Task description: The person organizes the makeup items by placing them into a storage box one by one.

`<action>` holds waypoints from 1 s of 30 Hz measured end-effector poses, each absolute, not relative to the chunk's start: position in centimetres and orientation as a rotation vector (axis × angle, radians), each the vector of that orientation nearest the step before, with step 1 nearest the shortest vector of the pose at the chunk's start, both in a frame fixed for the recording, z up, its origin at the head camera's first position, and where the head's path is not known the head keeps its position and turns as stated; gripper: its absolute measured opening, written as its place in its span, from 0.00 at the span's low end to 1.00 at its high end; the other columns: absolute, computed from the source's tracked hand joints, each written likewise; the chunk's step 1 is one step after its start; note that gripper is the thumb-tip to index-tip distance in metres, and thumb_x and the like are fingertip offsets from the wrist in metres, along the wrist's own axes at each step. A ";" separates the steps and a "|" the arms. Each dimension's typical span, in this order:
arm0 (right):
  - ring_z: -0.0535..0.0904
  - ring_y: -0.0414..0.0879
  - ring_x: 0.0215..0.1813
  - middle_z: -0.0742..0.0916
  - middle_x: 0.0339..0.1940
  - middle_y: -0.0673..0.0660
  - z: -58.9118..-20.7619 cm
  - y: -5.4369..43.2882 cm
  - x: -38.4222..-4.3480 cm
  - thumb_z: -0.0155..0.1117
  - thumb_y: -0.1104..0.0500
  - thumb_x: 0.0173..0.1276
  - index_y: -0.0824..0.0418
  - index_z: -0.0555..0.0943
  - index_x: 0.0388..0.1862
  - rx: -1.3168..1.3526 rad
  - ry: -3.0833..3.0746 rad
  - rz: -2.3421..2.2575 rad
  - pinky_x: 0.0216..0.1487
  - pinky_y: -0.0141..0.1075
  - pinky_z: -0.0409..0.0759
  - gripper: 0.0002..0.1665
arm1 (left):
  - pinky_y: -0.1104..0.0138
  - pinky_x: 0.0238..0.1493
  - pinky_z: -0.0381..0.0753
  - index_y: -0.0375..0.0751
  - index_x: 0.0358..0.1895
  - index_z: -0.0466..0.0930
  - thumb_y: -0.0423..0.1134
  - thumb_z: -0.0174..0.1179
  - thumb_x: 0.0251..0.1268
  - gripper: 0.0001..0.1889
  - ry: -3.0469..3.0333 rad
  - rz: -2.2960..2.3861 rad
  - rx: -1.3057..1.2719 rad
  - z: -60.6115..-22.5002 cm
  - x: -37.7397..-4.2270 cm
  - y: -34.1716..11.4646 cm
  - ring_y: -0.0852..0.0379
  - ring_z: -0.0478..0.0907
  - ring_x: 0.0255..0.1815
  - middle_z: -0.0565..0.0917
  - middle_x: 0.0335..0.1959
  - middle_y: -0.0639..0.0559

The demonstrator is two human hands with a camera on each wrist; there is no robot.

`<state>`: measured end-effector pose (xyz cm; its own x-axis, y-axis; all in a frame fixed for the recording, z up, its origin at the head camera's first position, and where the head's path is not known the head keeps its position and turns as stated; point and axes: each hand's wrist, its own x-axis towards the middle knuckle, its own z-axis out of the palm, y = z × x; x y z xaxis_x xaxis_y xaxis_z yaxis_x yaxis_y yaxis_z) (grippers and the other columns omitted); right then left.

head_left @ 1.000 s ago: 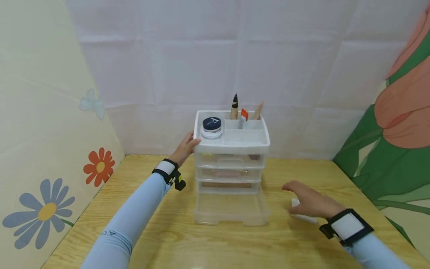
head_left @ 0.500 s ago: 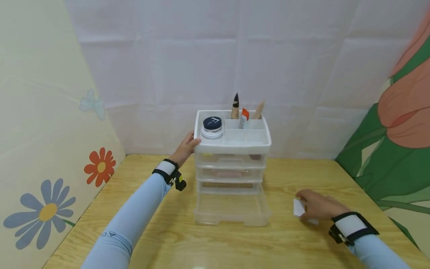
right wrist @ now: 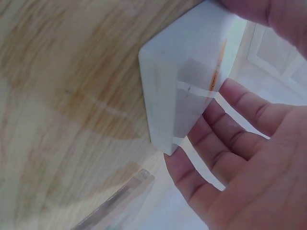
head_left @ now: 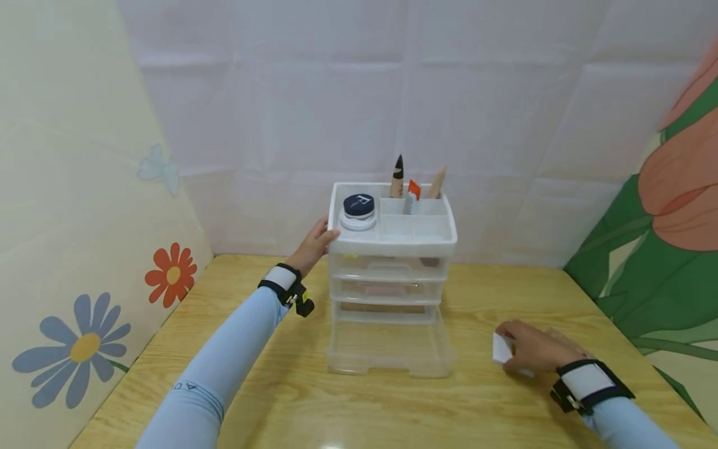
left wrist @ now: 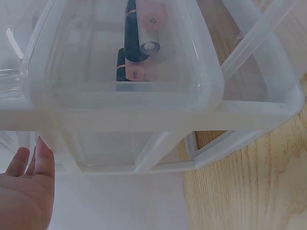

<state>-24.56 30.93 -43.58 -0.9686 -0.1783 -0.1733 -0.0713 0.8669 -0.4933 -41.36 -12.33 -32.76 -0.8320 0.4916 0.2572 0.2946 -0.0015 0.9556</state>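
Note:
A white drawer organizer [head_left: 392,247] with clear drawers stands on the table. Its bottom drawer [head_left: 387,363] is pulled out toward me. My left hand [head_left: 310,249] holds the organizer's upper left edge, thumb on the rim and fingers along the side. In the left wrist view, pink-and-dark cosmetic tubes [left wrist: 136,33] show inside a drawer. To the right of the organizer, my right hand [head_left: 535,350] pinches a thin white box [head_left: 502,349] between thumb and fingers. That box has a glossy face with a small orange mark; it stands tilted at the tabletop.
On the organizer's top sits a dark-lidded round jar [head_left: 359,206] on a white round case. A black-tipped pen-like tube [head_left: 397,178], an orange-capped tube [head_left: 412,196] and a beige pointed item [head_left: 437,183] stand in its compartments. A white cloth [head_left: 280,125] hangs behind the wooden table [head_left: 392,411].
My right hand has come down, taken hold of the white box and tilted it up; in the last half second it has barely moved. The left hand stays on the organizer.

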 end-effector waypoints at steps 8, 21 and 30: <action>0.77 0.52 0.46 0.81 0.49 0.64 -42.6 30.4 -24.7 0.83 0.54 0.43 0.76 0.73 0.56 -0.226 2.896 -0.640 0.43 0.48 0.79 0.45 | 0.47 0.65 0.64 0.44 0.78 0.44 0.45 0.44 0.72 0.34 2.117 1.943 0.833 -32.7 -41.1 -12.4 0.43 0.64 0.65 0.59 0.73 0.40; 0.76 0.45 0.40 0.81 0.45 0.58 -34.4 24.4 -23.6 0.81 0.50 0.46 0.70 0.77 0.55 -0.583 3.070 -0.455 0.36 0.40 0.78 0.40 | 0.47 0.65 0.65 0.42 0.78 0.45 0.45 0.44 0.72 0.35 2.132 1.933 0.840 -32.6 -41.1 -12.3 0.42 0.64 0.65 0.60 0.72 0.38; 0.76 0.44 0.41 0.81 0.47 0.55 -31.7 18.9 -25.2 0.81 0.47 0.46 0.65 0.78 0.57 -0.865 3.064 -0.317 0.40 0.41 0.79 0.41 | 0.46 0.65 0.64 0.40 0.78 0.44 0.45 0.44 0.72 0.35 2.120 1.943 0.845 -32.6 -41.1 -12.3 0.40 0.64 0.66 0.60 0.72 0.35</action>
<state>-25.16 18.89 -31.67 -0.8523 -0.5115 0.1094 -0.5231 0.8343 -0.1740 -41.13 -12.34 -32.62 -0.8314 0.4900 0.2620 0.3037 0.0059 0.9527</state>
